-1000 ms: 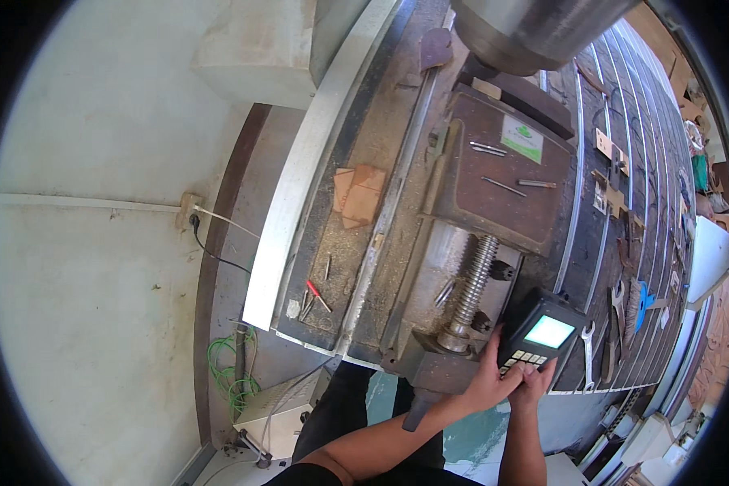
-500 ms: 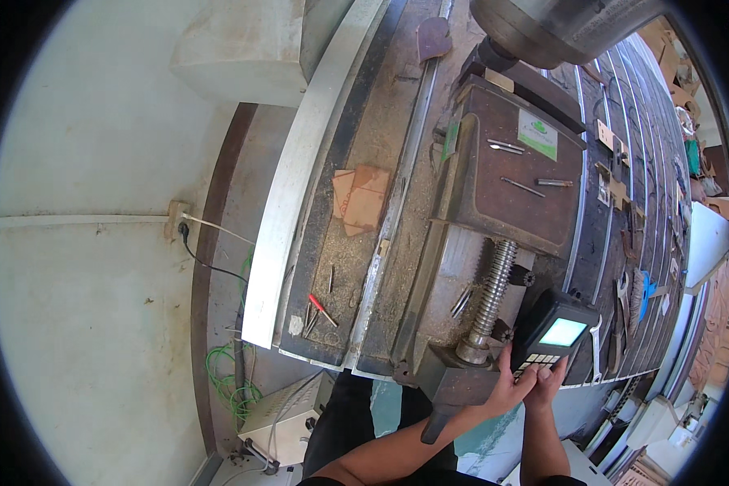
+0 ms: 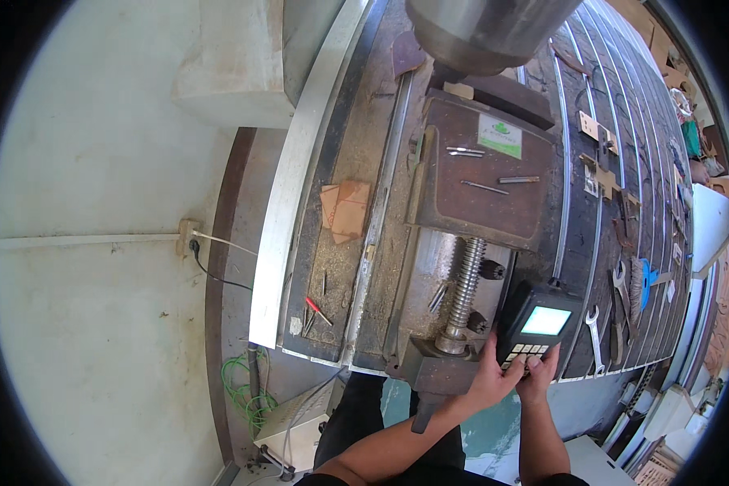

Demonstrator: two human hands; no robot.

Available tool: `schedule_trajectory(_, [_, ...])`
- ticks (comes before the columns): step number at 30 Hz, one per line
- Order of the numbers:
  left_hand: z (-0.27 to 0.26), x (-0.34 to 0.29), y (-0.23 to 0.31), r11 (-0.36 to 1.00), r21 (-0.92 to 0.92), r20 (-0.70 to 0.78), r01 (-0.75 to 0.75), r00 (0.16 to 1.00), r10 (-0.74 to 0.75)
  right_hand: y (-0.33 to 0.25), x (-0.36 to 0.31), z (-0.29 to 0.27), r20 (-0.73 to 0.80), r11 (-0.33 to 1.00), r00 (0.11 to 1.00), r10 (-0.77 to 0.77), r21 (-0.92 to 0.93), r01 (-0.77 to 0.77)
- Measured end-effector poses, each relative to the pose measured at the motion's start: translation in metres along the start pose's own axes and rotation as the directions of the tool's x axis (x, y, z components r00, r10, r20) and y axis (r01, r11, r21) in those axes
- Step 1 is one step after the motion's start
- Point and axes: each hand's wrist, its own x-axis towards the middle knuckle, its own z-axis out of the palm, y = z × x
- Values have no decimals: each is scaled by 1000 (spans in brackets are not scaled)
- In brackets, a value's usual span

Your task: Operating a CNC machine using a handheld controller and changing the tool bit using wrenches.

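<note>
A black handheld controller (image 3: 545,321) with a lit screen and a block of pale keys is held in both hands at the table's near edge. My left hand (image 3: 490,381) grips its lower left side, thumb over the keys. On the lower right, my right hand (image 3: 536,379) is closed around it, its thumb at the bottom keys. Left of the controller stands a machine vise (image 3: 482,170) with an exposed screw (image 3: 467,287). Several slim cutting bits (image 3: 486,188) lie on the vise's brown top, below a green-and-white label.
A metal spindle housing (image 3: 494,32) hangs over the vise. Wrenches (image 3: 594,340) and a brush (image 3: 636,300) lie right on the slotted table. Brown square pieces (image 3: 348,212) and a red-handled tool (image 3: 318,311) lie left. A tangled green cable (image 3: 239,389) is on the floor.
The view has shifted, so the vise, table and controller appear farther left. Both hands keep hold of the controller, with their thumbs still at its keys.
</note>
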Motion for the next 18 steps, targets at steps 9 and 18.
schedule_trajectory(9, [-7,0,17,999,36,17,-28,999,28,8,-1,-5,-35,999,999,-26,40,27])
schedule_trajectory(18, [-96,-38,146,984,52,592,-170,799,107,2,6,0,-69,981,997,-31,191,43])
